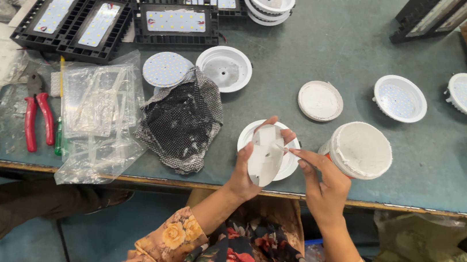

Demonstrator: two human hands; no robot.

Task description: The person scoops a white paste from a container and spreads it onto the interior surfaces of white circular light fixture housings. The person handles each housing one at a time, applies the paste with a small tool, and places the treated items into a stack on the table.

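Your left hand [246, 173] grips a flat white plastic piece [265, 154], fingers curled round its edges, above a white round housing [289, 164] at the near edge of the green table [341, 38]. Your right hand [323, 184] pinches a thin tool, its tip touching the piece. A white paste tub [360, 150] stands just beside.

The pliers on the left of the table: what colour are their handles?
Red handles on the pliers, clearest in the head view.
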